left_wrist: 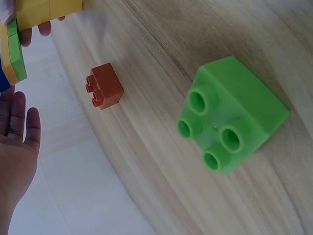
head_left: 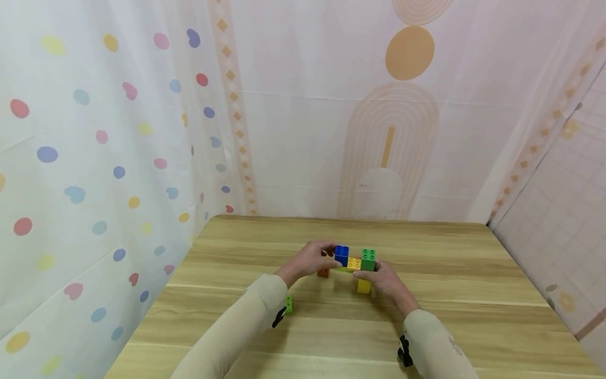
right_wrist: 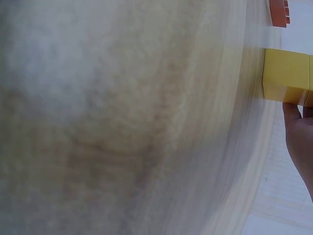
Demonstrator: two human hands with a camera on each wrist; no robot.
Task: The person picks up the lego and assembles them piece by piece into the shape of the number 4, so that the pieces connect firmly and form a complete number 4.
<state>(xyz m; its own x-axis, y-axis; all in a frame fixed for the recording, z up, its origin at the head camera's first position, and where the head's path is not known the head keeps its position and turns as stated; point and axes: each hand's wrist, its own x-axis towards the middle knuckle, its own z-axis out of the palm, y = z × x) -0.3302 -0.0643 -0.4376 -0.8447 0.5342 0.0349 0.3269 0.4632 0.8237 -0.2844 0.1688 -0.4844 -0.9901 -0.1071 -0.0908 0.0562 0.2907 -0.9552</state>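
Observation:
Both hands are at a small structure of toy building bricks above the middle of the table. My left hand (head_left: 314, 258) pinches its left end at a blue brick (head_left: 341, 255), thumb in front. My right hand (head_left: 385, 279) grips the right end, with the thumb low in front of a green brick (head_left: 368, 259). Between these two sits an orange-yellow brick (head_left: 354, 263). A thin lime-green layer runs beneath, and yellow bricks (right_wrist: 286, 73) form a leg under the right side, at or close to the tabletop. The fingers behind the structure are mostly hidden in the head view.
A loose light-green brick (left_wrist: 234, 115) lies by the left forearm, studs facing sideways. Farther back, a red-brown brick (left_wrist: 106, 85) lies on the wooden table (head_left: 227, 247), below the left hand. Patterned curtains (head_left: 303, 131) hang behind the table and along its sides.

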